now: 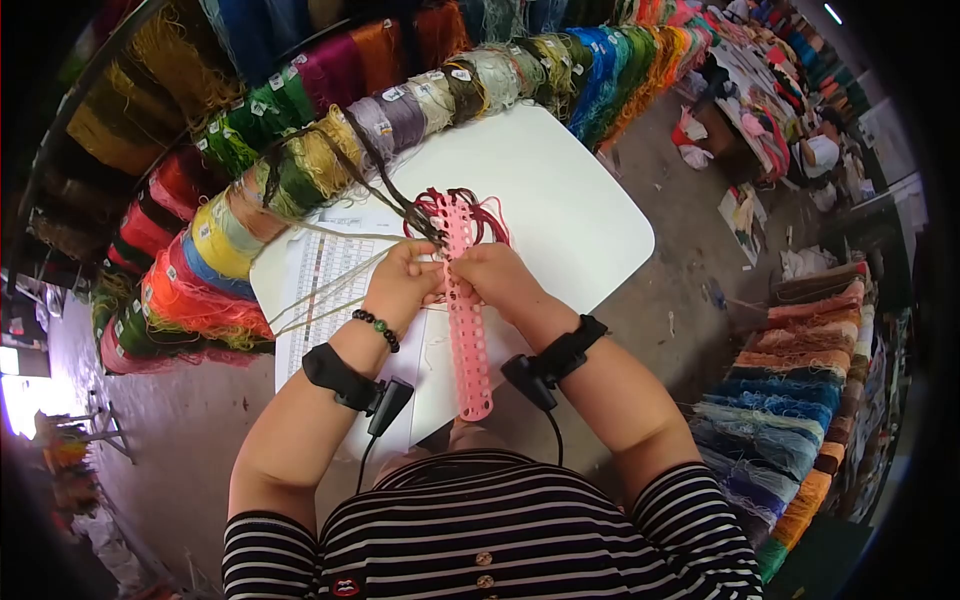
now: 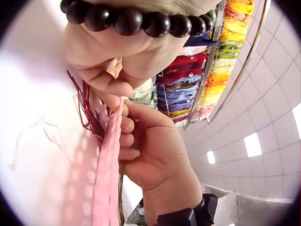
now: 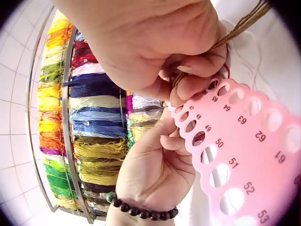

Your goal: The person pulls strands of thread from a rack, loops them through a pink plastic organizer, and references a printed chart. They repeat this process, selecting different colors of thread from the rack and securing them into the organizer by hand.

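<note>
A long pink thread organizer card [image 1: 465, 350], with holes along both edges and printed numbers, stands lengthwise before the body. My left hand [image 1: 400, 278], wearing a dark bead bracelet, grips its left edge with curled fingers. Opposite it, my right hand [image 1: 497, 277] pinches brown thread [image 3: 242, 23] at the card's edge, beside the small numbered holes. Both hands' fingertips meet there, partly hiding the hole being worked. Dark brown strands [image 1: 385, 185] run from the card up to the left. Dark red thread [image 1: 487, 215] loops from holes near the far end.
Under the card lies a white board [image 1: 580, 190] with a printed chart sheet [image 1: 325, 280] on its left. Racks of colorful thread skeins [image 1: 400, 115] curve around the far and left sides. More skeins [image 1: 770, 420] hang at the right. People work at a far table [image 1: 745, 110].
</note>
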`<state>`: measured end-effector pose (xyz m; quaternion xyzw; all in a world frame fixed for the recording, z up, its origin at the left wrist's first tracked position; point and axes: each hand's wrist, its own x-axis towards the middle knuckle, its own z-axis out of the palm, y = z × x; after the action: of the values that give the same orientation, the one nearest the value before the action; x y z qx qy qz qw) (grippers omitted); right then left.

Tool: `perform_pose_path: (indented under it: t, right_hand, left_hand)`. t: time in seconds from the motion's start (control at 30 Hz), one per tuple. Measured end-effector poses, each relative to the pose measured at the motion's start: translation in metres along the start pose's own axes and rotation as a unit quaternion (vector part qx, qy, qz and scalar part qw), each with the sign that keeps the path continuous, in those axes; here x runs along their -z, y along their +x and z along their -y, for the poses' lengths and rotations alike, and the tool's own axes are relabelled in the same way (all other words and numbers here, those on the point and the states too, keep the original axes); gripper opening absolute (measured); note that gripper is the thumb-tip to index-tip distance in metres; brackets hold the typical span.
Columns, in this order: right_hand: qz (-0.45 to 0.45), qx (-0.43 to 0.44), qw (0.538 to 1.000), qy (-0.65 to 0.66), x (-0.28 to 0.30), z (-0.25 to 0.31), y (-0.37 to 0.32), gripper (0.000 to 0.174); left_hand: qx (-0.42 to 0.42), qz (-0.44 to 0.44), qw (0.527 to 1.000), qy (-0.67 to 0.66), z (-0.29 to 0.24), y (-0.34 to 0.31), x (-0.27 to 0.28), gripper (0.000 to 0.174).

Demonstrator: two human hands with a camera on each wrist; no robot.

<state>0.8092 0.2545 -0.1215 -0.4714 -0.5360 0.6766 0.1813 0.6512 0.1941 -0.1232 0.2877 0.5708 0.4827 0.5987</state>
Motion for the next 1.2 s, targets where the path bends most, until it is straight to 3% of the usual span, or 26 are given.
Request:
perform_pose_path:
  t: [0.2,0.3,0.4,0.5,0.73,0.83,0.93,0.97,1.03,1.07,1.1,1.13,1.17,1.2]
  right_hand:
    - [0.007,0.028,0.99,-0.139,-0.002,0.006,0.001,0.021]
    - [0.014,0.036,0.997,-0.066,-0.002,-0.001,0.0,0.019]
    - [-0.001,0.044,0.998,-0.044,-0.003,-0.009,0.001,0.02]
    - [-0.003,0.048,0.998,-0.05,-0.005,-0.011,0.001,0.021]
    - [0.031,-0.023,0.989,0.144,0.007,-0.002,-0.001,0.019]
    - [0.043,-0.027,0.982,0.18,0.011,-0.007,0.001,0.018]
    - [0.041,-0.029,0.983,0.179,0.011,-0.005,0.0,0.018]
    - [0.038,-0.03,0.987,0.156,0.01,-0.003,-0.001,0.018]
    - [0.021,-0.014,0.995,0.093,0.005,-0.003,0.001,0.018]
    - [0.007,0.002,0.998,0.055,0.001,-0.009,0.005,0.019]
    - [-0.006,0.019,1.0,0.018,-0.003,-0.012,0.006,0.02]
    - [-0.008,0.017,1.0,-0.005,-0.005,-0.011,0.005,0.022]
    - [-0.011,0.016,0.999,-0.028,-0.005,-0.007,0.003,0.024]
    - [-0.014,0.015,0.999,-0.05,-0.005,-0.004,0.001,0.026]
  left_hand:
    - [-0.024,0.0,0.988,0.151,0.002,0.008,0.007,0.033]
    - [-0.109,-0.019,0.943,0.315,-0.005,0.004,0.017,0.034]
    - [-0.051,0.004,0.998,0.044,-0.019,-0.003,0.021,0.035]
    - [0.01,0.028,0.984,-0.177,-0.031,-0.011,0.004,0.03]
    - [-0.014,0.074,0.995,-0.071,-0.017,-0.003,0.004,0.035]
    - [-0.048,0.083,0.991,-0.091,-0.002,0.003,0.001,0.042]
    - [-0.056,0.096,0.993,0.034,0.004,0.004,0.001,0.041]
    - [-0.098,0.069,0.982,0.146,0.004,0.003,0.003,0.038]
    - [-0.176,0.011,0.915,0.363,-0.01,-0.003,0.007,0.032]
    - [-0.156,-0.13,0.895,0.396,-0.018,-0.005,0.007,0.021]
    - [-0.208,-0.147,0.919,0.301,-0.012,0.002,0.025,0.017]
    - [-0.22,-0.167,0.915,0.294,-0.014,0.006,0.042,0.019]
    - [-0.083,-0.113,0.977,0.159,-0.028,0.001,0.064,0.022]
    - [-0.056,-0.129,0.988,0.063,-0.05,-0.017,0.069,0.025]
